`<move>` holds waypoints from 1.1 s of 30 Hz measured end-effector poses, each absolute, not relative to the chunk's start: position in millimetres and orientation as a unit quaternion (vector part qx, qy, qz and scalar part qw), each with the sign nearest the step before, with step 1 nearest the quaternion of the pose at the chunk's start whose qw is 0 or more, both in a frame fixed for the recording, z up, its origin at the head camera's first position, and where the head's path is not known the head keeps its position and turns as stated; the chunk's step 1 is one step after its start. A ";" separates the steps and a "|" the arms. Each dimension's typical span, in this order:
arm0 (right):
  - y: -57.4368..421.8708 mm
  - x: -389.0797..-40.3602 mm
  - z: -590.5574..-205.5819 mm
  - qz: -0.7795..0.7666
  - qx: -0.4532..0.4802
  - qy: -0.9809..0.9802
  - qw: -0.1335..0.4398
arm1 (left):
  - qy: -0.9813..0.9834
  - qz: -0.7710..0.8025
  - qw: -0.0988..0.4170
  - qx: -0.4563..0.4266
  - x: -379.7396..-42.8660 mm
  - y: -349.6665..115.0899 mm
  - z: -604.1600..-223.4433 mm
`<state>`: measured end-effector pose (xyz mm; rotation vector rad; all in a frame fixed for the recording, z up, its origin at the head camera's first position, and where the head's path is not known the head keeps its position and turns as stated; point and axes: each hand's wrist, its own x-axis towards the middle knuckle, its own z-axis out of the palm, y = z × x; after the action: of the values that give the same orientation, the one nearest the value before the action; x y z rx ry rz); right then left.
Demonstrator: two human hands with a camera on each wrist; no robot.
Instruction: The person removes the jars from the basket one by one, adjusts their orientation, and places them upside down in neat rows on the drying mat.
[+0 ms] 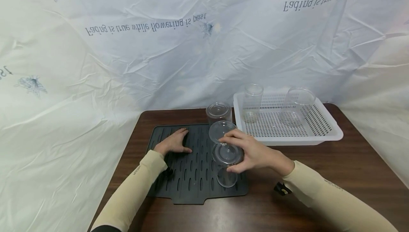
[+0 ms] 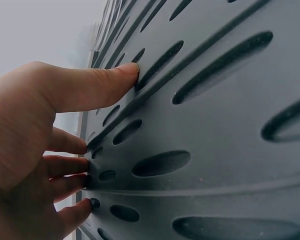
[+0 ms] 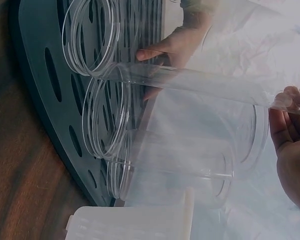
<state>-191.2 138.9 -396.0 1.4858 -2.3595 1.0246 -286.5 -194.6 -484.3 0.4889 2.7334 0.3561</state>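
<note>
On the right side of the dark ribbed drying mat [image 1: 188, 175], my right hand [image 1: 254, 154] grips a clear cylindrical glass [image 1: 227, 157] near its upturned base, thumb on the near side and fingers on the far side. The right wrist view has this glass mouth down, its rim close over the mat. Behind it stand a second glass [image 1: 220, 128] and a third glass [image 1: 218, 110], both bottom up in a row. My left hand [image 1: 174, 142] rests on the mat's left part with spread fingers; its thumb [image 2: 97, 87] touches the ribbed surface.
A white perforated basket [image 1: 287, 142] stands at the back right, beside the row. In it are a tall narrow glass [image 1: 253, 100] and a wider glass [image 1: 297, 108]. Brown wood tabletop [image 1: 287, 203] surrounds the mat, and a white printed sheet [image 1: 179, 61] hangs behind.
</note>
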 end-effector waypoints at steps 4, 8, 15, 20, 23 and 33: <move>140.7 -191.5 -394.9 0.345 0.503 -0.789 0.074 | 0.963 0.124 0.170 0.171 -286.0 -194.7 -484.7; 142.5 -192.2 -395.5 0.347 0.506 -0.787 0.065 | 0.963 0.124 0.171 0.169 -284.6 -194.1 -483.7; 142.7 -191.5 -394.8 0.349 0.502 -0.789 0.063 | 0.963 0.124 0.174 0.166 -283.3 -192.8 -481.8; 145.0 -191.4 -391.0 0.352 0.492 -0.794 0.065 | 0.964 0.119 0.175 0.163 -284.5 -192.5 -481.6; 146.9 -192.0 -388.8 0.353 0.489 -0.795 0.067 | 0.964 0.118 0.173 0.164 -285.9 -193.2 -482.4; 154.9 -192.2 -381.3 0.365 0.465 -0.804 0.065 | 0.963 0.127 0.171 0.164 -284.1 -194.8 -483.5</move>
<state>-192.2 154.9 -381.3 1.4026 -2.4272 1.1021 -284.1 -194.8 -483.5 0.4659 2.7348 0.3608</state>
